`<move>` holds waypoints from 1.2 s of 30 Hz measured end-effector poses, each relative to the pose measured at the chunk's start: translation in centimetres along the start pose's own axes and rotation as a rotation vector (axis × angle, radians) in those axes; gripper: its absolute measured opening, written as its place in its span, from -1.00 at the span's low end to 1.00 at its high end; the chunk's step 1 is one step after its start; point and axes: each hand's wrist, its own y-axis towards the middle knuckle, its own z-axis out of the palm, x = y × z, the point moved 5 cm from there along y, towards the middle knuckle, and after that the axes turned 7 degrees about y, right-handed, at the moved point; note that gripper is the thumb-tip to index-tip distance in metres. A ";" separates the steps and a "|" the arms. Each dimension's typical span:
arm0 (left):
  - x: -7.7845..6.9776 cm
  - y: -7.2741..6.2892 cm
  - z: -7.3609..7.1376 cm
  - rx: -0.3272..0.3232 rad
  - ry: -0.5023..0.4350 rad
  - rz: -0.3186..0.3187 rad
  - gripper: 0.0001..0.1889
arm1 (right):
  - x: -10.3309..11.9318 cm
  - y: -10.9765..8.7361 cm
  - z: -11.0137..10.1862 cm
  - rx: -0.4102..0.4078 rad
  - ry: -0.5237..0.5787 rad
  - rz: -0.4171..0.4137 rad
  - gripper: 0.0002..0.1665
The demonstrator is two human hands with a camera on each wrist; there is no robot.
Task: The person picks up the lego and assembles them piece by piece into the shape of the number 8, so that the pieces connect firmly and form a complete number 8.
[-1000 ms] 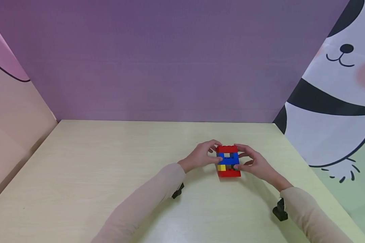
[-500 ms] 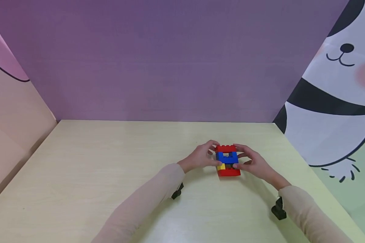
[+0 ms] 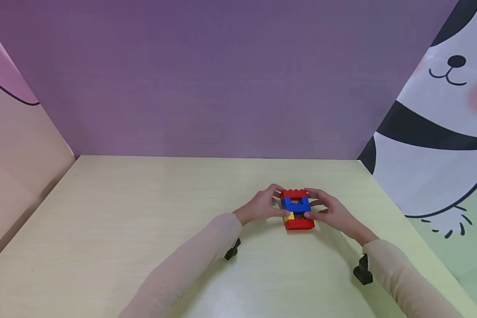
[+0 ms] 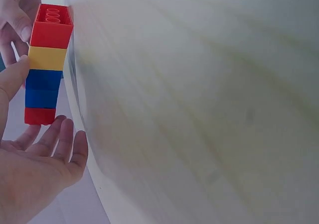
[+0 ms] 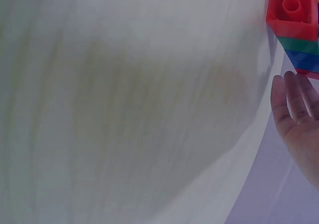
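Note:
A block model of toy building bricks [image 3: 298,206] sits between both hands toward the right of the table. It has a red brick at each end, blue bricks in the middle and a yellow brick [image 4: 47,58] beside the near red one. A green brick [image 5: 299,45] shows in the right wrist view. My left hand [image 3: 261,206] grips the model's left side, thumb by the yellow brick and fingers at the far red end. On the right side, my right hand [image 3: 334,214] holds it likewise. Whether the model touches the table cannot be told.
The pale wooden table [image 3: 151,212] stretches left and in front of the hands. A purple panel [image 3: 222,79] rises behind its far edge. At the right stands a wall with a panda picture [image 3: 433,172]. Both sleeved wrists carry small black devices [image 3: 363,270].
The brick model has tilted slightly, its far red end showing more studs. My left thumb has shifted from the blue part down to the yellow brick. Both hands keep their hold.

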 end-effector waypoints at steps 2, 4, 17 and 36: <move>0.0 0.1 0.0 0.005 0.004 0.006 -0.32 | 0.0 0.0 -0.1 0.002 0.009 0.009 -0.14; 0.0 0.1 -0.1 0.009 0.009 0.008 -0.32 | -0.2 0.1 -0.1 0.005 0.018 0.020 -0.13; 0.5 0.4 -0.1 0.013 0.038 -0.042 -0.34 | -1.2 0.6 0.0 0.025 0.041 0.086 -0.11; 0.7 0.9 -0.2 0.048 0.053 -0.061 -0.37 | -1.5 0.6 0.2 0.066 0.064 0.135 -0.05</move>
